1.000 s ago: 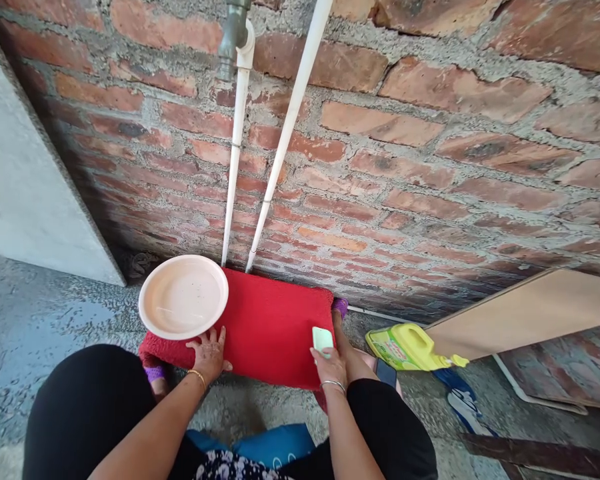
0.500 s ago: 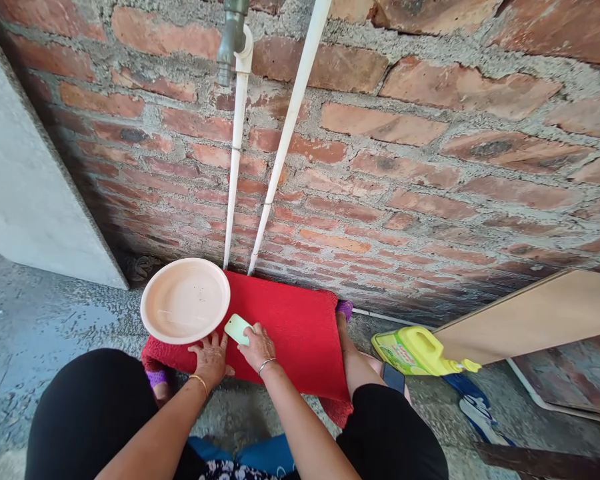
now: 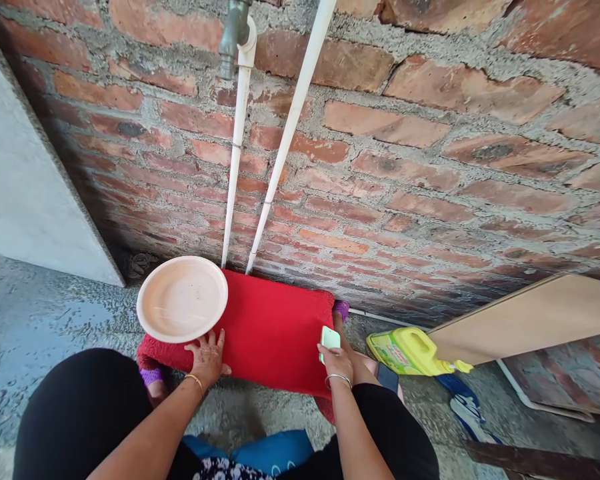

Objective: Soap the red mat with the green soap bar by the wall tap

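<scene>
A red cloth (image 3: 275, 327) is spread over a flat support between my knees, its ends hanging down at both sides. My left hand (image 3: 207, 360) lies with spread fingers on the cloth's near left part, close to the basin's rim. My right hand (image 3: 337, 360) is closed around a light-green scrubbing brush (image 3: 331, 338) at the cloth's right edge; any bristles face down, hidden. A pale pink basin (image 3: 183, 300) with some clear water in it rests on the cloth's left end.
A yellow jug (image 3: 405, 350) lies on the floor to the right, near a leaning board (image 3: 530, 320) and a blue-and-white shoe (image 3: 467, 410). White pipes (image 3: 235, 160) and a tap (image 3: 233, 40) run along the brick wall ahead. A grey slab (image 3: 35, 167) leans at left.
My right hand has carried the brush rightward across the red cloth, from beside the basin to the right edge. My left hand has hardly moved. The view has shifted slightly.
</scene>
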Available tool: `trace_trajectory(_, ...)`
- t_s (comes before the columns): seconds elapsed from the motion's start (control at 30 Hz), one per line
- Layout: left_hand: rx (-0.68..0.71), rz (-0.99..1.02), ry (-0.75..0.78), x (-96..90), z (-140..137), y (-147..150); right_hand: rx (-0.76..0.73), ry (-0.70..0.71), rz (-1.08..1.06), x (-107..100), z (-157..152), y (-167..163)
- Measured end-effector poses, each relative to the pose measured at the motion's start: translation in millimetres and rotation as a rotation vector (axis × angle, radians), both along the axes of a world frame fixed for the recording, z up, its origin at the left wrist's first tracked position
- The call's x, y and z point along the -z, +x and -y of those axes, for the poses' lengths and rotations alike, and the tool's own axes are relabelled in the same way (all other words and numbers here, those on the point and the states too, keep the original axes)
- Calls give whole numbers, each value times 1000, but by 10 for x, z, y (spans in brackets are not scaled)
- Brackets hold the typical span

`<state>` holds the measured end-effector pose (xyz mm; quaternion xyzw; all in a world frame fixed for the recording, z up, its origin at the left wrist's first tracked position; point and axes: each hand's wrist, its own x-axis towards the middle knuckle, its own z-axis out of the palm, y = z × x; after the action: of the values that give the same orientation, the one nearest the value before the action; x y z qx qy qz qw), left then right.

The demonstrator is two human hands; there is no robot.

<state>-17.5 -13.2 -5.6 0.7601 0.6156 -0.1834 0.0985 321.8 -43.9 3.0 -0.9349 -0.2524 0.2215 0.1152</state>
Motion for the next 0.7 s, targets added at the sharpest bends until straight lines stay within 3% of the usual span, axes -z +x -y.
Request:
trace_trajectory(0.07,2,0,-2,-13,2,-4,1,55,-8,0,-45,-92)
trace_trajectory(0.13,1,0,-2,-23,2,-5,-90,136,-11,19,-150,-353)
trace_trajectory(0.3,-9,-4,-2,-17,-11,12,-520,223,-27,103,-506,-1302)
trace_trajectory(0.4,-14,0,-8,3,-24,23,-769,208,-25,125,-647,-1641)
trace_trajectory(0.47,-19,-1,-14,17,-30,27,-862,193,-15,122,-683,-1656)
trace_trajectory(0.53,-22,-9,-10,30,-31,27,-847,175,-11,106,-673,-1506)
trace_trajectory(0.7,-7,-22,15,51,-18,25,-466,46,22,16,-451,-702)
